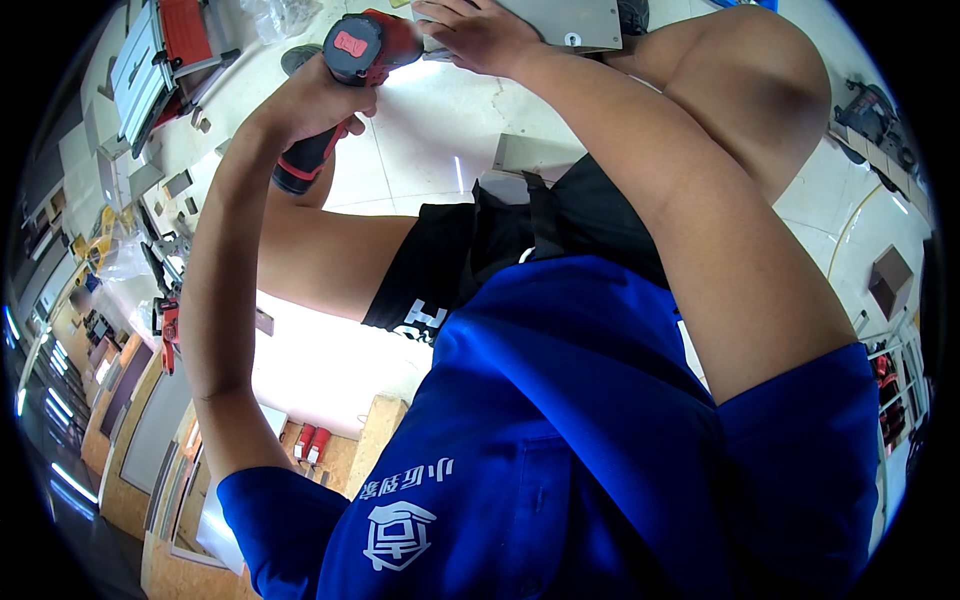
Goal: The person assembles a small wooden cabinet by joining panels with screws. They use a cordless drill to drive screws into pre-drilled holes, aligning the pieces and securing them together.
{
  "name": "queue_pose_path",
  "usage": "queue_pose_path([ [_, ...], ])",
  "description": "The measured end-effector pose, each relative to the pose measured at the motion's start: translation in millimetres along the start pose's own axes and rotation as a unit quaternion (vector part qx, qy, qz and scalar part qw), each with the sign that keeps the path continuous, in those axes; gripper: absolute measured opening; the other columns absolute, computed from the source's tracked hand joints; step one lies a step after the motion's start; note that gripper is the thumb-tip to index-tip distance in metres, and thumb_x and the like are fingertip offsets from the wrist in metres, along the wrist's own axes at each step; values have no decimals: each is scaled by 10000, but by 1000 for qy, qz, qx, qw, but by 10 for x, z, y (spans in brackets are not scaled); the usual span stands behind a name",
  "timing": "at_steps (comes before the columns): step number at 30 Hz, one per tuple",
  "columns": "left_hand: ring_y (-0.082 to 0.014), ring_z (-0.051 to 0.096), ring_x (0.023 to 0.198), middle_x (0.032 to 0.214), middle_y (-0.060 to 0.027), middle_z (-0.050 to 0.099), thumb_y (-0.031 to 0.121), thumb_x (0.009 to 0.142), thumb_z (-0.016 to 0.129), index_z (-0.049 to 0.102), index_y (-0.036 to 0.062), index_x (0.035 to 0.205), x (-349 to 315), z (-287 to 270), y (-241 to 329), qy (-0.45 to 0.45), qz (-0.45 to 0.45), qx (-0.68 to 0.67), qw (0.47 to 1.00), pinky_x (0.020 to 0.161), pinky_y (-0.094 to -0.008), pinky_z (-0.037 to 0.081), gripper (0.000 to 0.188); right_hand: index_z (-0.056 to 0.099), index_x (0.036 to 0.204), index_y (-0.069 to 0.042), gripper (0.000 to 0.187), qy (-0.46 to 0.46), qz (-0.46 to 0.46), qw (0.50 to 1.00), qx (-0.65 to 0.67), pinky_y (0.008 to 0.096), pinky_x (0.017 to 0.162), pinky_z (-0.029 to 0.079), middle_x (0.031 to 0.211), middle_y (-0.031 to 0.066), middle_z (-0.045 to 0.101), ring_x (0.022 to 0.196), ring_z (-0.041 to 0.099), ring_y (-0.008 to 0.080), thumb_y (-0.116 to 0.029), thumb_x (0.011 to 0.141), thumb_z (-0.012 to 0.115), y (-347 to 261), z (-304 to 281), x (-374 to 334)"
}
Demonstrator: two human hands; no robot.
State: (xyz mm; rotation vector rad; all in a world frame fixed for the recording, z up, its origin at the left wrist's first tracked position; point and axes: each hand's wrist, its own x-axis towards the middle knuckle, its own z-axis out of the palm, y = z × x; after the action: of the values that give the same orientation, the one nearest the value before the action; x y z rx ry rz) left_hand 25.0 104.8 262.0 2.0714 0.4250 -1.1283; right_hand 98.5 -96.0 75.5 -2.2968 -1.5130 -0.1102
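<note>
Head view: looking down past a blue shirt (520,400) and bare knees to a pale tiled floor (400,165).
Left hand (312,103): fingers closed around the handle of a red-and-black power drill (355,48).
Drill: at upper left of centre, its rounded back toward the camera, its front end near the right hand (480,38).
Right hand: fingers extended over the left end of a grey panel (585,18); whether they pinch it, I cannot tell.
Panel: at the top edge, partly cut off.

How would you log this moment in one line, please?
left hand: gripping cordless drill | right hand: on grey panel
</note>
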Motion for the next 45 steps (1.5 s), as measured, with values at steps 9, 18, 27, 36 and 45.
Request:
queue_pose_path([
  [9,-185,702,702,905,-100,688,142,780,696,602,11,1115,-43,14,71,0,-19,-13,1000,661,-304,583,372,584,1188,-87,344,8,-1,1000,12,445,1119,351,1390,104,539,1360,449,263,-164,853,587,-21,-53,10],
  [18,-196,717,719,911,-104,700,150,779,685,607,7,1110,1,8,21,-8,-10,-4,1000,672,-313,583,369,579,1197,-94,342,39,-18,999,-27,445,1117,352,1386,90,528,1356,443,256,-174,865,562,15,93,-3],
  [27,-201,728,740,911,-115,711,162,775,671,625,-14,1108,32,29,2,3,-5,12,1000,679,-317,580,380,575,1207,-100,335,43,-22,998,-43,447,1125,352,1376,86,537,1352,449,257,-178,883,540,12,64,-9],
  [36,-201,729,744,909,-119,712,154,771,665,624,-14,1101,44,60,14,11,1,4,1000,653,-309,579,372,573,1218,-98,336,30,-12,999,-27,446,1128,352,1400,87,535,1363,449,259,-171,894,524,16,69,-1],
  [45,-202,732,752,918,-118,714,164,772,673,609,-4,1134,49,64,8,8,-6,0,1000,640,-303,580,404,550,1258,-99,374,14,-20,999,-30,456,1149,320,1431,92,496,1389,411,265,-186,894,535,24,68,-16],
])
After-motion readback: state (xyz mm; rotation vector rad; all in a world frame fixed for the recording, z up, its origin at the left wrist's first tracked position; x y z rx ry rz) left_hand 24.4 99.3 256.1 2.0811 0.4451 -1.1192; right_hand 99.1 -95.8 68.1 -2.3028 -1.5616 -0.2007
